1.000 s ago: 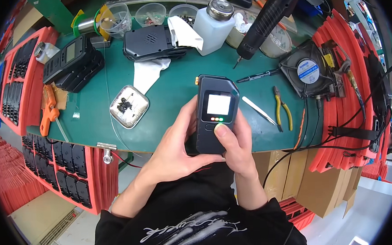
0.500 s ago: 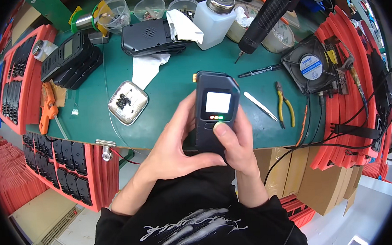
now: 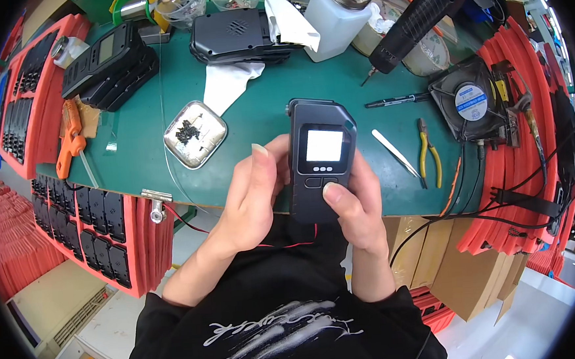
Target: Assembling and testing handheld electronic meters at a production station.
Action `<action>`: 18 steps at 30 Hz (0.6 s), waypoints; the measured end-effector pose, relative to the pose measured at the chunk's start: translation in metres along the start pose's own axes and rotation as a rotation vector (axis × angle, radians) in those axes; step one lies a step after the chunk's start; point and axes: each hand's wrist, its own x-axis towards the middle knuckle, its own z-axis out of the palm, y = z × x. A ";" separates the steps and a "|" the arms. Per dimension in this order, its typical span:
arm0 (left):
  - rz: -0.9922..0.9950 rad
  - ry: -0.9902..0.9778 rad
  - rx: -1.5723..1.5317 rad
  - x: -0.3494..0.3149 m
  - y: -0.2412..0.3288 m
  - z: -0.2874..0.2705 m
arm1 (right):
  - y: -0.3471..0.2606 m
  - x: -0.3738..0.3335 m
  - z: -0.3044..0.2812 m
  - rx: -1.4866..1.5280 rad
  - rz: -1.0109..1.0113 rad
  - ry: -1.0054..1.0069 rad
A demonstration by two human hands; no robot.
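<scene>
A black handheld device (image 3: 315, 197) with a glowing white screen is held upright over the bench's front edge. My right hand (image 3: 359, 214) wraps its right side, the thumb resting on the front by the lower buttons. On the other side, my left hand (image 3: 252, 198) has its fingers against and partly behind the device's left side. Its thumb is raised, apart from the casing. Three small whitish lights sit in a row below the screen. To the left lies a metal dish (image 3: 196, 134) with small black parts. White tweezers (image 3: 394, 153) and yellow-handled cutters (image 3: 429, 154) lie to the right.
Black devices (image 3: 106, 65) are stacked at far left, near an orange glue gun (image 3: 71, 143). A dispenser bottle (image 3: 336, 22), an electric screwdriver (image 3: 410, 30) and a fan (image 3: 463, 96) stand behind. Red foam trays (image 3: 123, 245) flank the bench; cables (image 3: 478, 174) hang at right.
My left thumb has lifted from the device's lower part. The red, orange and green lights below the screen now look whitish. The whole view has shifted slightly.
</scene>
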 end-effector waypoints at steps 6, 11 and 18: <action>0.039 -0.009 0.070 0.000 0.011 0.011 | -0.004 0.001 0.003 -0.020 0.007 0.028; 0.038 -0.045 0.081 0.000 0.009 0.007 | -0.003 0.000 0.000 -0.023 0.028 0.015; 0.048 -0.027 0.043 0.001 0.009 0.009 | -0.003 -0.001 -0.002 -0.052 0.045 0.002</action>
